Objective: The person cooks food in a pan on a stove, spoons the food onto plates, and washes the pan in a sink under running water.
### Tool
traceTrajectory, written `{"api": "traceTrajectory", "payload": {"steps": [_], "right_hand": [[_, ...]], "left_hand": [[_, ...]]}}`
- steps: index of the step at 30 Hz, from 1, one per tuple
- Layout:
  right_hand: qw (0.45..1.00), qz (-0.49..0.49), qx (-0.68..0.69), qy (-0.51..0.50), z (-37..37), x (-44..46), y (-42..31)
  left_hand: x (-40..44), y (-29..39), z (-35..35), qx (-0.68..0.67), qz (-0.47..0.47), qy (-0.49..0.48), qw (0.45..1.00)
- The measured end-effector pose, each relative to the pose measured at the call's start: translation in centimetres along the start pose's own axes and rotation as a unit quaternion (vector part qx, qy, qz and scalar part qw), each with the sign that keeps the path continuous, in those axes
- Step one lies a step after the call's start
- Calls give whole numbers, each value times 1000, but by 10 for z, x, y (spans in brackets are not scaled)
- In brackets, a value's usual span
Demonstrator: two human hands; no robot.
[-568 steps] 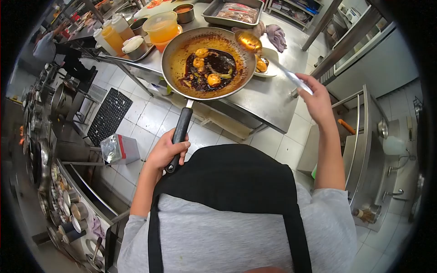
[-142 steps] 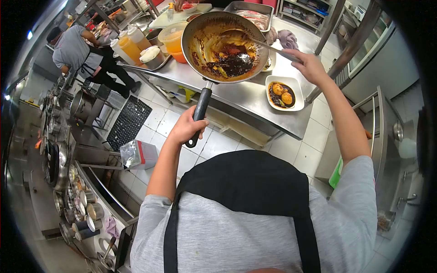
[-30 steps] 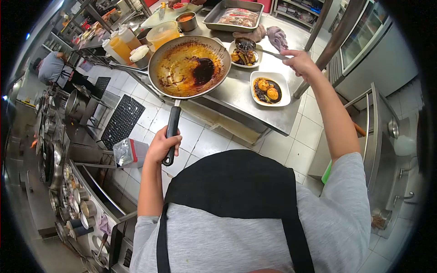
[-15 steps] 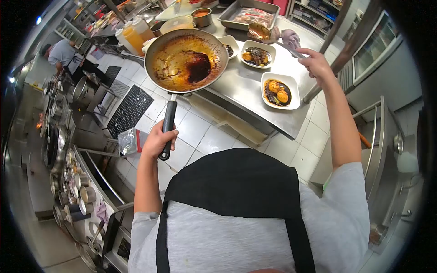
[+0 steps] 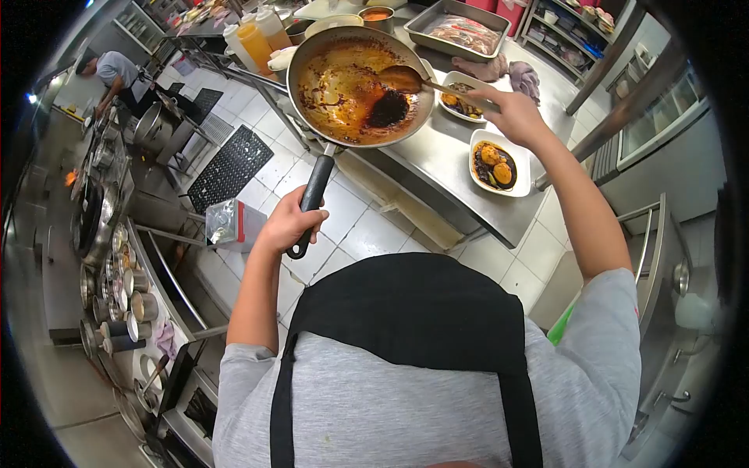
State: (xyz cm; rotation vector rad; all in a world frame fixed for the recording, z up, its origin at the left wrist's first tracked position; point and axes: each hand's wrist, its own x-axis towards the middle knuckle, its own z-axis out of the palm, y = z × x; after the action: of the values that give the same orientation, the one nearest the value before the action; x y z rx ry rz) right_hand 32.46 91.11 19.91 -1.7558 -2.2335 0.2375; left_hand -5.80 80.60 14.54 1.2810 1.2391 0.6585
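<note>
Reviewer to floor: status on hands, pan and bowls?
Left hand grips pan handle. Right hand holds ladle over pan, dark sauce inside. Nearest bowl filled. Nothing evident between ladle and pan.

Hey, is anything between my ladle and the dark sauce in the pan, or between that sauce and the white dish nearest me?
Nothing visible stands between the ladle and the dark sauce. Toward the nearest white dish, the pan's raised rim is in the way, right of the sauce.
</note>
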Motion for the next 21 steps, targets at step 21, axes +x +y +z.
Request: {"api": "traceTrajectory", "payload": {"steps": [21], "right_hand": [[825,179,505,-179,0,8,14]], "left_hand": [[2,-24,8,-67,-15,-9,998]]}}
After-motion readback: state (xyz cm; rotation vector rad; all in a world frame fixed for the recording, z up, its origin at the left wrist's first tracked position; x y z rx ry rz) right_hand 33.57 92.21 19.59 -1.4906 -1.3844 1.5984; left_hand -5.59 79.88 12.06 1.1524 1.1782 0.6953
